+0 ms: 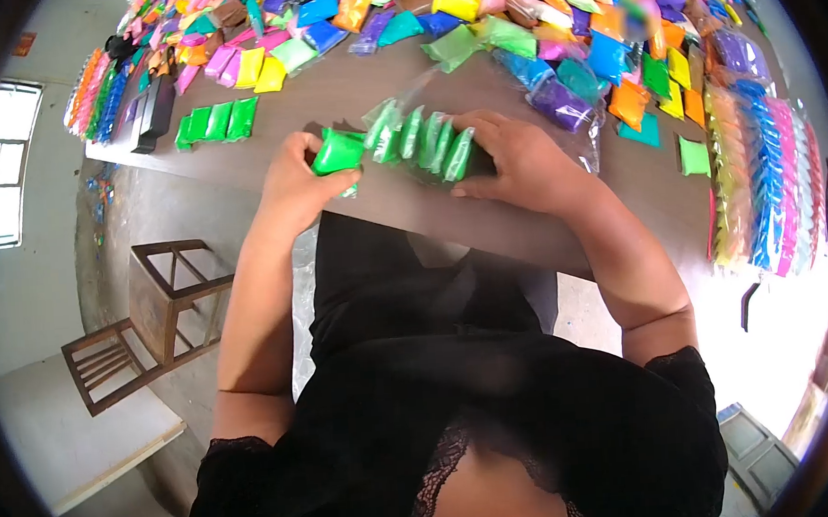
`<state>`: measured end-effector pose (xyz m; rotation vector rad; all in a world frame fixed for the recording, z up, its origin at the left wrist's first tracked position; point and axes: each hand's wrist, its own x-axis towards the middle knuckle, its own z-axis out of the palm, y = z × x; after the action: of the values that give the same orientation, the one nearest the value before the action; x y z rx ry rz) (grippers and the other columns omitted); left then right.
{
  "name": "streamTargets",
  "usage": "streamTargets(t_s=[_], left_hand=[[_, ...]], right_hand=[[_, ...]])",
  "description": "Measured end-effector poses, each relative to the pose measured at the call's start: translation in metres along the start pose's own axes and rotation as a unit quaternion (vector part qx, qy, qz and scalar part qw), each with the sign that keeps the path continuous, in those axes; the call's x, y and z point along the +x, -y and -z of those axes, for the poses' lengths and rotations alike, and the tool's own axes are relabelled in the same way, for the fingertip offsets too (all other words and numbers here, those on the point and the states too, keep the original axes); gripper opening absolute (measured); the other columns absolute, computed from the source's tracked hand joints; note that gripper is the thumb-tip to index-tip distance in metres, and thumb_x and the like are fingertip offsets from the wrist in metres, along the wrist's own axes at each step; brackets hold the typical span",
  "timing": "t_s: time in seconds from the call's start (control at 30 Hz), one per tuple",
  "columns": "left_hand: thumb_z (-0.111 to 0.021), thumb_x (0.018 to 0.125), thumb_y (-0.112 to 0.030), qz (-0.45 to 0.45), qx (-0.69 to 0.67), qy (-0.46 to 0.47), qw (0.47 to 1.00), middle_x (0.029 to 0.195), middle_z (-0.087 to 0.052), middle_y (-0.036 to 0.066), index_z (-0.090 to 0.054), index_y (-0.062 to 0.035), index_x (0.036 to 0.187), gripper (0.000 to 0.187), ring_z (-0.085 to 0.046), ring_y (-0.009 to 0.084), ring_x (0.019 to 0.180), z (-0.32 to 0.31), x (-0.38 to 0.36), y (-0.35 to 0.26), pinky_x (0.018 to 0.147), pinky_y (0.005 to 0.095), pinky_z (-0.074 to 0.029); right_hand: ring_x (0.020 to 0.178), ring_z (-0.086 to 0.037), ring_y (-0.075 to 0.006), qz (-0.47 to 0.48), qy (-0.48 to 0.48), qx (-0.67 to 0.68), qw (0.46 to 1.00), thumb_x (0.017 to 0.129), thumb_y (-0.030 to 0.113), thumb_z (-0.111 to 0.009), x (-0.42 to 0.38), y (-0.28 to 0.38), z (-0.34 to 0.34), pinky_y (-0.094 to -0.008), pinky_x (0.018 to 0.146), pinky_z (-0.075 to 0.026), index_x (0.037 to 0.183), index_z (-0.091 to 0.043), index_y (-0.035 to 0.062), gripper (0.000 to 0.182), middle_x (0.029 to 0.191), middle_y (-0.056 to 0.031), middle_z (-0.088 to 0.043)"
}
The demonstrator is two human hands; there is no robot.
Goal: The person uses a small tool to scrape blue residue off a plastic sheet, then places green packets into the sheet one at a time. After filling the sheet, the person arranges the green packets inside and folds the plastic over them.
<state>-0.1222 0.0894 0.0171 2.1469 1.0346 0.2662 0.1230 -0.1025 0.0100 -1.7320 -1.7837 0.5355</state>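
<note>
My left hand [298, 188] is closed around a bright green packet [339, 151], thumb in front and fingers behind. Beside it, several green packets in clear plastic [416, 137] stand on edge in a row on the brown table [545, 222]. My right hand [526, 160] curves round the right end of this row, with its fingers at the back and its thumb near the front. Part of the clear wrapping sticks up behind the row. To the left, another short row of green packets [218, 122] lies on the table.
A large heap of coloured packets [455, 5] covers the back of the table. Strips of coloured packets [768, 180] hang over the right edge, and more strips [101, 98] are at the far left. Below left is a wooden chair [165, 297].
</note>
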Motion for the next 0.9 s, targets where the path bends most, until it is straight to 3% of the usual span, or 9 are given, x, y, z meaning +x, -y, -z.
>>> streamTargets(t_s=[0.2,0.3,0.37,0.43,0.5,0.53,0.67,0.83,0.9], left_hand=[[-0.086,0.074,-0.017,0.009,-0.067,-0.012,0.998,0.096,-0.063,0.003,-0.056,-0.0044,0.107,0.047,-0.06,0.0108,0.09,0.018,-0.031,0.013,0.078,0.0281,-0.049],[-0.087,0.073,-0.016,0.017,-0.32,0.037,0.947,0.101,-0.066,0.006,-0.056,-0.003,0.116,0.055,-0.064,0.0151,0.091,0.045,-0.057,-0.02,0.079,0.0307,-0.052],[-0.086,0.076,-0.013,-0.094,-0.335,0.099,0.932,0.103,-0.068,0.005,-0.059,-0.0054,0.12,0.053,-0.065,0.0155,0.093,0.043,-0.068,-0.052,0.081,0.0311,-0.052],[-0.087,0.073,-0.007,-0.203,-0.167,0.164,0.951,0.106,-0.066,0.002,-0.06,-0.0055,0.122,0.056,-0.064,0.0131,0.098,0.03,-0.065,-0.08,0.086,0.0297,-0.051],[-0.086,0.075,-0.016,-0.318,-0.084,0.201,0.923,0.112,-0.067,0.012,-0.063,-0.0031,0.115,0.048,-0.066,0.0271,0.104,0.005,-0.058,-0.107,0.091,0.0357,-0.051],[-0.083,0.077,-0.018,-0.318,-0.108,0.201,0.92,0.114,-0.067,0.015,-0.062,-0.0021,0.115,0.046,-0.065,0.0343,0.106,-0.012,-0.059,-0.112,0.095,0.0396,-0.05],[-0.08,0.079,-0.018,-0.303,-0.056,0.193,0.932,0.116,-0.066,0.018,-0.062,-0.002,0.112,0.041,-0.063,0.0374,0.109,-0.036,-0.047,-0.11,0.095,0.0414,-0.05],[-0.078,0.078,-0.019,-0.255,-0.048,0.207,0.943,0.113,-0.065,0.021,-0.061,-0.0011,0.11,0.04,-0.063,0.039,0.106,-0.034,-0.045,-0.109,0.089,0.0429,-0.051],[-0.078,0.078,-0.02,-0.229,-0.057,0.211,0.949,0.109,-0.066,0.021,-0.061,0.0001,0.11,0.041,-0.064,0.0393,0.103,-0.034,-0.043,-0.112,0.085,0.0428,-0.051]], right_hand=[[0.117,-0.057,-0.0385,0.018,-0.016,-0.013,1.0,0.077,0.034,-0.081,-0.001,-0.004,-0.002,-0.0442,0.099,-0.047,0.138,-0.051,0.0033,0.074,0.13,-0.0194,-0.058],[0.118,-0.057,-0.0391,0.0,-0.001,-0.008,1.0,0.078,0.031,-0.081,-0.001,0.003,0.002,-0.0443,0.099,-0.047,0.138,-0.051,0.003,0.073,0.13,-0.02,-0.058],[0.123,-0.055,-0.0374,-0.023,0.026,0.021,0.999,0.078,0.025,-0.081,0.003,0.008,0.008,-0.0424,0.104,-0.045,0.137,-0.051,-0.001,0.072,0.133,-0.0207,-0.057],[0.122,-0.056,-0.0374,-0.017,0.026,0.001,1.0,0.078,0.023,-0.08,0.004,0.005,0.006,-0.0425,0.103,-0.046,0.139,-0.05,0.0011,0.072,0.133,-0.0207,-0.057],[0.121,-0.057,-0.0373,-0.016,0.02,-0.018,1.0,0.077,0.021,-0.08,0.003,0.008,0.008,-0.0427,0.102,-0.047,0.14,-0.05,0.0031,0.072,0.133,-0.0207,-0.057],[0.118,-0.058,-0.0368,-0.039,0.021,-0.018,0.999,0.078,0.018,-0.079,0.003,0.011,0.01,-0.0429,0.1,-0.048,0.141,-0.05,0.0062,0.071,0.132,-0.0202,-0.058],[0.105,-0.063,-0.0336,-0.048,0.015,-0.047,0.998,0.079,0.013,-0.077,0.002,-0.002,0.01,-0.0413,0.09,-0.052,0.143,-0.052,0.0143,0.069,0.125,-0.0174,-0.062],[0.099,-0.064,-0.0275,-0.116,-0.011,-0.052,0.992,0.08,0.013,-0.077,-0.01,0.025,0.036,-0.0361,0.084,-0.054,0.138,-0.057,0.0119,0.061,0.109,-0.0137,-0.068],[0.104,-0.067,-0.0303,-0.122,-0.143,0.142,0.972,0.08,0.01,-0.075,-0.016,0.036,0.044,-0.0387,0.091,-0.053,0.13,-0.061,0.0047,0.051,0.119,-0.0179,-0.066]])
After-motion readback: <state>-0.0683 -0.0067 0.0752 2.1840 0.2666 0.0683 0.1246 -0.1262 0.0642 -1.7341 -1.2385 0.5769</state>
